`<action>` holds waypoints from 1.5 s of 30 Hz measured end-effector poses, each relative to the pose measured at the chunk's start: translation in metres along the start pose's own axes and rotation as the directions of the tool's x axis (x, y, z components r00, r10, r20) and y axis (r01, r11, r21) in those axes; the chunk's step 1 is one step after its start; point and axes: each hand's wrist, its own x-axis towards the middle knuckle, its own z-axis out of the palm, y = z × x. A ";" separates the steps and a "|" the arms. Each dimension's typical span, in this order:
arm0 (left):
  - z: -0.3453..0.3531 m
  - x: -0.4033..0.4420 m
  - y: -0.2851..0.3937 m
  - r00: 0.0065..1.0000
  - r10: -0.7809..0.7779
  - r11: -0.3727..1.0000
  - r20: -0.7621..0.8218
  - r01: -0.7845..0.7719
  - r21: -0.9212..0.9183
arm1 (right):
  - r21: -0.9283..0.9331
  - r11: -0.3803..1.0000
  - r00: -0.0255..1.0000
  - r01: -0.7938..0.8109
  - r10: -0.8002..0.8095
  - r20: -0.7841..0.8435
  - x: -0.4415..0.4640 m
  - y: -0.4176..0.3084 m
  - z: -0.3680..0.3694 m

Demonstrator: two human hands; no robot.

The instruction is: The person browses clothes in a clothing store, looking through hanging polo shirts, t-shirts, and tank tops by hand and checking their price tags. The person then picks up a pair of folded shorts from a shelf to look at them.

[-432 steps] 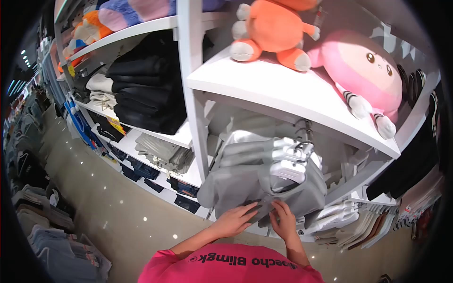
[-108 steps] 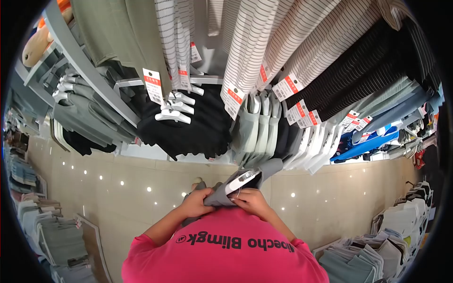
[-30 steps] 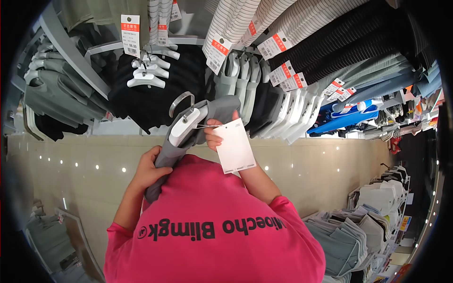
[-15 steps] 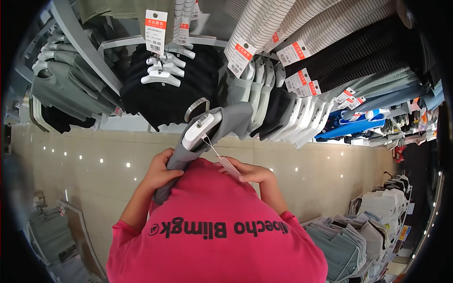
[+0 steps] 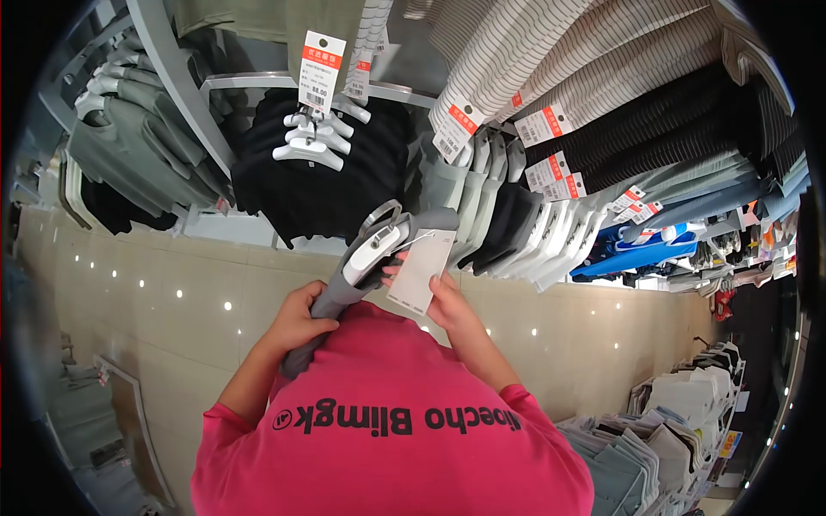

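Observation:
A grey garment (image 5: 340, 301) on a white hanger (image 5: 372, 251) is held in front of my chest, the hanger's metal hook pointing up and away. My left hand (image 5: 299, 320) is closed round the garment's left side, thumb on top. A blank white price tag (image 5: 424, 271) hangs by a thin string from the hanger area. My right hand (image 5: 446, 301) pinches this tag, thumb on the near face and fingers behind it. The tag's pale side faces up towards me.
Black tops on white hangers (image 5: 320, 172) hang straight ahead, below a price tag (image 5: 323, 73). Striped garments (image 5: 602, 60) hang at the upper right, with white shirts (image 5: 559, 232) below. Green tops (image 5: 129, 146) hang at left. Another rack of clothes (image 5: 637, 447) stands lower right, over tiled floor (image 5: 206, 275).
My right hand has moved up and forward with the tag, turning its broad side into view. My left hand still grips the garment, which has tilted slightly.

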 end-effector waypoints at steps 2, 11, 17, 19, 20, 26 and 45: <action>-0.001 0.000 0.000 1.000 0.009 1.000 -0.004 -0.009 -0.001 | 0.069 0.996 0.997 0.058 -0.054 -0.059 0.013 0.008 0.012; -0.007 -0.001 -0.002 0.997 0.016 0.999 -0.070 -0.014 0.031 | -0.385 0.896 0.906 0.220 -0.334 -0.260 0.040 0.054 0.017; -0.010 0.002 -0.003 0.997 0.006 0.999 -0.071 -0.002 0.045 | -0.570 0.790 0.893 0.227 -0.402 -0.201 0.050 0.057 0.021; -0.012 0.004 -0.007 0.999 0.007 0.998 -0.051 -0.004 0.069 | -0.583 0.774 0.880 0.247 -0.431 -0.199 0.055 0.062 0.019; -0.012 0.004 -0.006 0.999 0.005 0.998 -0.048 -0.002 0.068 | -0.596 0.758 0.868 0.265 -0.457 -0.194 0.056 0.064 0.018; -0.010 0.008 0.006 1.000 -0.027 0.993 0.004 0.026 0.115 | -0.511 0.812 0.805 0.283 -0.491 -0.333 0.059 0.060 0.018; -0.013 0.013 0.005 0.999 -0.005 0.991 0.039 0.000 0.130 | -0.526 0.795 0.744 0.304 -0.543 -0.391 0.059 0.064 0.015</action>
